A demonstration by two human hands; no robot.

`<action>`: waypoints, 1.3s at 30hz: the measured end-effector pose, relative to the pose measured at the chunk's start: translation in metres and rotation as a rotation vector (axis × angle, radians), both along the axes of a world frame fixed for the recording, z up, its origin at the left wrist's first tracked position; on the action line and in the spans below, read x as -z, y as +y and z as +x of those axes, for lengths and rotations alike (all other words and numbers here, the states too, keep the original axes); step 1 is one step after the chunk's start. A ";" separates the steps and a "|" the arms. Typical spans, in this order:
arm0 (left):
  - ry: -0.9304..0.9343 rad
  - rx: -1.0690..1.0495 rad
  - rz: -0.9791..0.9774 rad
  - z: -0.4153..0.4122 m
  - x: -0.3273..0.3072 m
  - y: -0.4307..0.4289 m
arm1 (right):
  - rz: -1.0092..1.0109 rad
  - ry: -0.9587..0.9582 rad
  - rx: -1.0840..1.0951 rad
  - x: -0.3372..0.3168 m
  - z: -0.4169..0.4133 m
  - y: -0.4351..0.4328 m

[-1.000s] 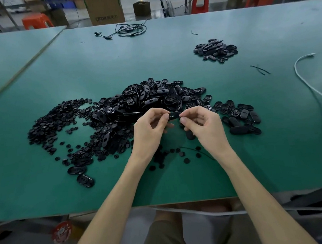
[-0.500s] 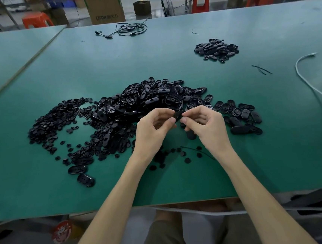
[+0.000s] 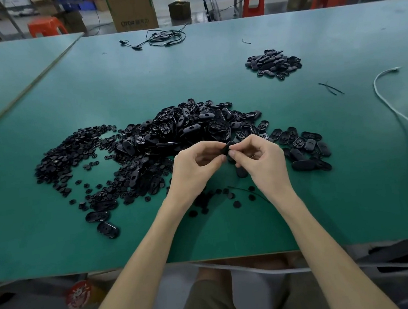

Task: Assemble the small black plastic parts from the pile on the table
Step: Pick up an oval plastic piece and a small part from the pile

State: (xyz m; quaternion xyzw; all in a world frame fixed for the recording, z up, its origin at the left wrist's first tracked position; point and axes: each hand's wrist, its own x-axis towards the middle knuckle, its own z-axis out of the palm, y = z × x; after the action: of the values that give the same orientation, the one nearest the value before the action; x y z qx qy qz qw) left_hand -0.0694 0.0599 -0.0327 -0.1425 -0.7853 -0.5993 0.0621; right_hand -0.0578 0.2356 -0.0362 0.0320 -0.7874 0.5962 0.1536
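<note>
A big pile of black oval plastic shells lies mid-table, with a spread of small round black discs to its left. My left hand and my right hand meet just in front of the pile and both pinch one small black part between fingertips and thumbs. Most of that part is hidden by my fingers. A few loose discs lie under my wrists.
A smaller heap of black parts sits at the far right of the green table. A row of oval shells lies right of my hands. A white cord runs along the right side; black cables lie at the back.
My hands have drawn closer together and lifted slightly. The held part has turned from lying flat between my fingertips to being pinched more upright.
</note>
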 end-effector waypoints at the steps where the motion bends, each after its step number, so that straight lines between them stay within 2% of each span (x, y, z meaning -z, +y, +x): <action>1: 0.000 -0.001 0.002 0.000 0.000 0.000 | 0.017 0.013 0.010 0.000 0.000 -0.001; 8: 0.007 -0.055 0.015 -0.002 0.001 -0.001 | 0.238 0.157 -0.012 0.003 0.002 -0.008; 16: -0.032 -0.145 0.062 -0.007 0.005 -0.004 | 0.376 0.167 -0.187 0.010 0.001 -0.011; 26: -0.048 -0.140 0.149 -0.007 0.006 -0.005 | 0.343 0.168 -0.186 0.009 0.000 -0.010; 32: -0.052 -0.092 0.110 -0.008 0.005 -0.003 | 0.195 0.141 -0.087 0.002 0.000 -0.007; 39: -0.040 -0.015 0.070 -0.004 0.004 -0.001 | 0.127 0.052 -0.046 0.000 0.001 -0.005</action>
State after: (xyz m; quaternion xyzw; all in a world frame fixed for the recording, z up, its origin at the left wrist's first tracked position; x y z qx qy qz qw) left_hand -0.0733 0.0586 -0.0363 -0.1222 -0.7660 -0.6287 0.0559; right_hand -0.0573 0.2307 -0.0365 0.0753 -0.8184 0.5475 0.1577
